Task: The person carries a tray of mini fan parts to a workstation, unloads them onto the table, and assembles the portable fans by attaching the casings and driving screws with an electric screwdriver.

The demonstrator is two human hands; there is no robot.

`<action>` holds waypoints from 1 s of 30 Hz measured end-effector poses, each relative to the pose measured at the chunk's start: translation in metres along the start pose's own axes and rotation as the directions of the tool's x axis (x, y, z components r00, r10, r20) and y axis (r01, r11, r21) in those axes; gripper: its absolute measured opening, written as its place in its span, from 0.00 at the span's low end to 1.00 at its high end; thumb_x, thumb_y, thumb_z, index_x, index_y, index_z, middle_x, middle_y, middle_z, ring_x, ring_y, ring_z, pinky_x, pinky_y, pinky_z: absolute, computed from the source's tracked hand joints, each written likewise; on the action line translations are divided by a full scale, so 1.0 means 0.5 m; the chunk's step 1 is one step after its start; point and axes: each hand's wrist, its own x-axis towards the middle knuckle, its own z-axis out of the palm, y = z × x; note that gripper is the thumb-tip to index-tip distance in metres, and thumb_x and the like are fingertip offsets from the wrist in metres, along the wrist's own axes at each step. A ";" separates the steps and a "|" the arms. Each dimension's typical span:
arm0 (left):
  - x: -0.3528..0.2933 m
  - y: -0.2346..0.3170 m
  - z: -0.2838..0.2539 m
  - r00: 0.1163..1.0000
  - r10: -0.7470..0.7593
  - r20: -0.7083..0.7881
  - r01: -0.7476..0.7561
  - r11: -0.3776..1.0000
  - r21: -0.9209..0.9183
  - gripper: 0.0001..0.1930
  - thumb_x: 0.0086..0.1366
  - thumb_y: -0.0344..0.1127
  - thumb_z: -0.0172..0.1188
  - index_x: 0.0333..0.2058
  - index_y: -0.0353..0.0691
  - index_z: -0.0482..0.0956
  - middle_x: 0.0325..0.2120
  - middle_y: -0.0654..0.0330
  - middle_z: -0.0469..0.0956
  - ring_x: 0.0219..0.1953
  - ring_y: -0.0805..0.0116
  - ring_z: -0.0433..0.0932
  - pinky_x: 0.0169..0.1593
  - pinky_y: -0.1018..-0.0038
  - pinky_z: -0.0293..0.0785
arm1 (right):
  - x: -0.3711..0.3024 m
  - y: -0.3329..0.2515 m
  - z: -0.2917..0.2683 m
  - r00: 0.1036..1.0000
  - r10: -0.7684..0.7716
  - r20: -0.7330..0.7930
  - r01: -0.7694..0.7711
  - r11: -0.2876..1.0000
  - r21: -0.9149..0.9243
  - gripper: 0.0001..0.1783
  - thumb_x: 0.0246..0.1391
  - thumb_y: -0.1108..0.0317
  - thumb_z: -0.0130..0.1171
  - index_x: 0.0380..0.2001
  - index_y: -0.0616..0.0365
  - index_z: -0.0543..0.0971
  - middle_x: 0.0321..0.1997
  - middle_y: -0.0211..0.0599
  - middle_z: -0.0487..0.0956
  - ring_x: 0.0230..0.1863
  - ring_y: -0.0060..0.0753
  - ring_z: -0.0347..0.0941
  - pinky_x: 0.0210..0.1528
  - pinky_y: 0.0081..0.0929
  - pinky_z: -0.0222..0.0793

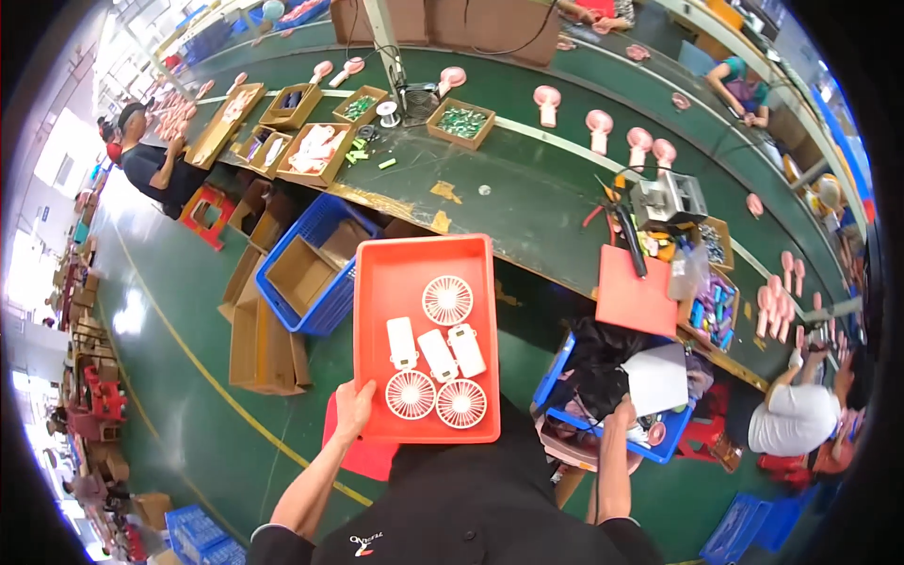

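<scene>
My left hand (353, 410) is closed on the left edge of a red plastic tray (386, 273), which is tilted up in front of my body. Inside lie three round white fan grilles, one fan grille (447, 300) above and two below. Between them are three white oblong casings (437, 355). Off to the right, my right hand (618, 416) is closed at the lower left edge of a flat white sheet (657, 379). That sheet is over a blue basket (556, 377) with dark cloth and loose items inside. Its fingertips are partly hidden.
Boxes of parts (315, 153) and a soldering-wire spool (387, 114) stand on the green workbench (527, 212). A red board (636, 292) overhangs its edge near tools. Pink handheld fans (546, 105) line the belt. A blue crate (315, 221) sits left; people work nearby.
</scene>
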 end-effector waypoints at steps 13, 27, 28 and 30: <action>0.386 0.232 0.086 0.983 0.080 0.164 -0.103 0.985 0.138 0.13 0.60 0.35 0.54 0.36 0.31 0.79 0.22 0.43 0.78 0.26 0.52 0.80 0.32 0.61 0.72 | -0.172 -0.147 0.155 0.912 -0.021 0.409 0.215 0.874 -0.436 0.11 0.51 0.69 0.61 0.37 0.63 0.75 0.33 0.40 0.78 0.20 0.27 0.71 0.21 0.27 0.67; 0.445 0.263 0.266 0.985 0.081 0.151 -0.104 0.983 0.152 0.14 0.59 0.37 0.55 0.26 0.28 0.77 0.23 0.37 0.76 0.31 0.37 0.77 0.36 0.51 0.71 | -0.463 -0.421 0.695 0.299 -0.194 0.934 0.948 -0.049 -0.314 0.36 0.41 0.48 0.69 0.52 0.53 0.71 0.53 0.60 0.66 0.53 0.64 0.65 0.49 0.54 0.68; 0.439 0.257 0.274 0.991 0.075 0.115 -0.091 0.985 0.144 0.14 0.59 0.36 0.54 0.26 0.27 0.77 0.23 0.37 0.76 0.30 0.37 0.77 0.36 0.51 0.71 | -0.465 -0.411 0.699 0.304 -0.167 0.938 0.944 -0.081 -0.321 0.38 0.41 0.49 0.69 0.54 0.52 0.70 0.55 0.61 0.64 0.55 0.64 0.64 0.50 0.57 0.68; 0.429 0.252 0.287 0.994 0.059 0.094 -0.074 0.984 0.163 0.14 0.59 0.36 0.54 0.26 0.27 0.77 0.22 0.38 0.76 0.30 0.38 0.78 0.35 0.52 0.71 | -0.458 -0.391 0.706 0.279 -0.156 0.948 0.951 -0.092 -0.295 0.39 0.40 0.48 0.70 0.55 0.51 0.70 0.58 0.64 0.60 0.56 0.66 0.62 0.49 0.62 0.66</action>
